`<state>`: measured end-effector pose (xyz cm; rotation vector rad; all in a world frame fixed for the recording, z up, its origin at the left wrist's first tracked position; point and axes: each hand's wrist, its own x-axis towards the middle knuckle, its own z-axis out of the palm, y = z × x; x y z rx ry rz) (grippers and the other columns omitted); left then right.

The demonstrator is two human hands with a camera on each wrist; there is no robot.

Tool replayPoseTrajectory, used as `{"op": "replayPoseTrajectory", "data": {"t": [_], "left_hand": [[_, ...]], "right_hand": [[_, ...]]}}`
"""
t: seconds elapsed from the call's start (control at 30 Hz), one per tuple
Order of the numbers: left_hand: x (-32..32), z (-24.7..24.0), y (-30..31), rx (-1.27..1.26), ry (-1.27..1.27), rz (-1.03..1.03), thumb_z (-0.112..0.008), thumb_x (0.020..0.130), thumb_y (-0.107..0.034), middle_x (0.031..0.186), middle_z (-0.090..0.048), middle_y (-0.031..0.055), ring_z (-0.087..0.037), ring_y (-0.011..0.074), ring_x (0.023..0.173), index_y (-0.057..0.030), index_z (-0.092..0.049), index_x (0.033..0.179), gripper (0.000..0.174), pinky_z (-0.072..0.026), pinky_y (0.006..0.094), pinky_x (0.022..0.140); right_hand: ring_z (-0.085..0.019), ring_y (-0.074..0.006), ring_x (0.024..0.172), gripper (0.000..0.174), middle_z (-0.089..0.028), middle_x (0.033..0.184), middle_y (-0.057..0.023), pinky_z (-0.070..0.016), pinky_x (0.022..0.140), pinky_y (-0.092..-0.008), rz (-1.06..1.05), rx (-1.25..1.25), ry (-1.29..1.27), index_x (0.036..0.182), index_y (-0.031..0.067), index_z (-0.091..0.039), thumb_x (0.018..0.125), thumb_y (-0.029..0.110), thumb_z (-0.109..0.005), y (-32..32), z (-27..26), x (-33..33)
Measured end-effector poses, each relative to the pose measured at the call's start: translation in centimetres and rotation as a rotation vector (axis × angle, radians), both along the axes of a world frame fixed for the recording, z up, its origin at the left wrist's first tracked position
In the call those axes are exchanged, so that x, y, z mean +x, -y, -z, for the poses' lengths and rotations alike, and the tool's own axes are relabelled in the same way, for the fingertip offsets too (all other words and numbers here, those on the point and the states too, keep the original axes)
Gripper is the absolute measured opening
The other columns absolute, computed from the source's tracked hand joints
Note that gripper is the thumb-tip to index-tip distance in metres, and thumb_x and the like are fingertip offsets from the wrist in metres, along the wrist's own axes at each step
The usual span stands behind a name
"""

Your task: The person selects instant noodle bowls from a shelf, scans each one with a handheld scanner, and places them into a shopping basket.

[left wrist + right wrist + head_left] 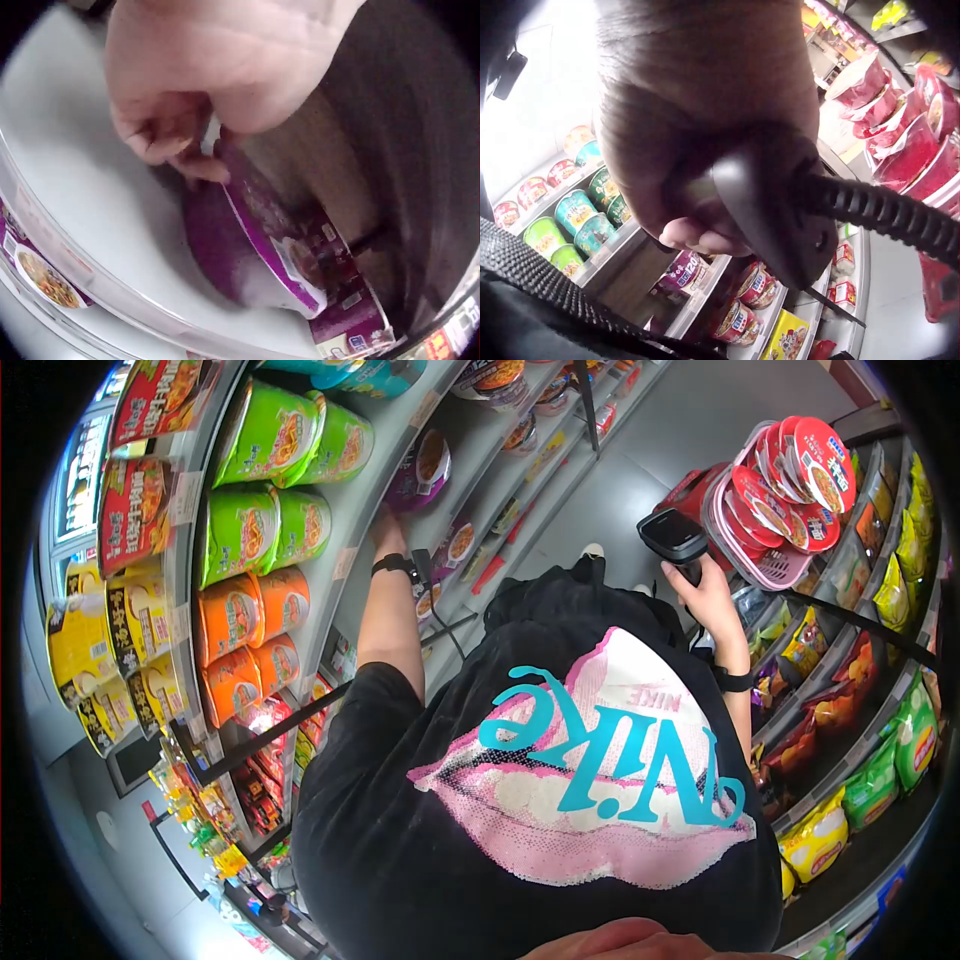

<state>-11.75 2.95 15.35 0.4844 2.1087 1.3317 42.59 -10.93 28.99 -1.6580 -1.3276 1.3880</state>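
Note:
My left hand [388, 535] reaches into the shelf on the left and grips a purple instant noodle bowl [408, 488] at its edge. In the left wrist view the fingers [202, 166] are curled at the bowl's rim, and the purple bowl [217, 244] lies tilted on the white shelf. A purple carton piece [352, 311] sits beside it. My right hand [712, 600] holds a black barcode scanner [672, 535] by its handle, out over the aisle. Close up in the right wrist view, fingers wrap the scanner grip [769, 214], with a coiled cord [892, 210] leading off it.
A pink basket [775, 570] heaped with red noodle bowls [800, 475] stands ahead on the right. Green noodle cups [240, 535] and orange cups [230, 620] line the left shelves. Snack bags [815, 840] fill the right shelves. Grey floor [590, 510] runs between.

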Motion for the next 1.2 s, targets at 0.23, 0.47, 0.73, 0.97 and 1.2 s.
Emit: {"op": "replayPoseTrajectory", "data": {"t": [0.23, 0.47, 0.73, 0.97, 1.2], "left_hand": [[8.3, -6.3, 0.1, -0.084, -1.053, 0.637, -0.064, 0.078, -0.057, 0.131, -0.049, 0.0249, -0.045, 0.0403, 0.124, -0.0075, -0.039, 0.140, 0.083, -0.0330, 0.0479, 0.105], [5.2, -1.5, -4.5, -0.174, -1.187, 0.730, -0.062, 0.081, -0.057, 0.142, -0.037, 0.0241, -0.035, 0.0430, 0.130, -0.0148, -0.037, 0.142, 0.078, -0.0304, 0.0506, 0.107], [7.3, -4.9, -6.7, -0.155, -1.070, 0.747, -0.050, 0.094, -0.027, 0.123, -0.057, 0.0228, -0.055, 0.0407, 0.112, -0.0151, -0.037, 0.142, 0.051, -0.0423, 0.0460, 0.095], [6.6, -4.6, -8.3, -0.193, -1.100, 0.748, -0.047, 0.095, -0.029, 0.122, -0.058, 0.0215, -0.055, 0.0407, 0.111, -0.0177, -0.035, 0.143, 0.051, -0.0435, 0.0466, 0.093], [7.0, -4.6, -8.6, -0.115, -1.130, 0.756, -0.048, 0.094, -0.028, 0.122, -0.059, 0.0201, -0.057, 0.0398, 0.109, -0.0161, -0.036, 0.142, 0.051, -0.0443, 0.0463, 0.092]], "right_hand": [[-0.050, -0.0083, 0.052, 0.033, -0.057, 0.068, -0.0023, -0.0419, 0.050, -0.0263, 0.084, -0.013, -0.016, 0.106, -0.0014, -0.058, 0.086, 0.022, -0.068, -0.7, 1.2, -0.4], [-0.050, -0.0080, 0.052, 0.033, -0.058, 0.069, -0.0034, -0.0419, 0.050, -0.0267, 0.161, -0.023, -0.044, 0.105, -0.0015, -0.057, 0.085, 0.021, -0.068, -1.1, 1.4, 0.2], [-0.050, -0.0085, 0.051, 0.031, -0.059, 0.070, -0.0039, -0.0419, 0.050, -0.0275, 0.228, -0.018, -0.019, 0.102, -0.0012, -0.058, 0.085, 0.022, -0.069, -0.7, 1.6, 0.6], [-0.050, -0.0086, 0.051, 0.031, -0.059, 0.070, -0.0041, -0.0421, 0.050, -0.0278, 0.251, -0.038, -0.033, 0.102, -0.0015, -0.058, 0.085, 0.022, -0.069, -0.5, 2.0, 0.6], [-0.052, -0.0092, 0.052, 0.032, -0.058, 0.069, -0.0048, -0.0434, 0.051, -0.0281, 0.241, -0.028, -0.001, 0.105, -0.0007, -0.058, 0.084, 0.022, -0.069, -0.9, 1.8, 0.5]]}}
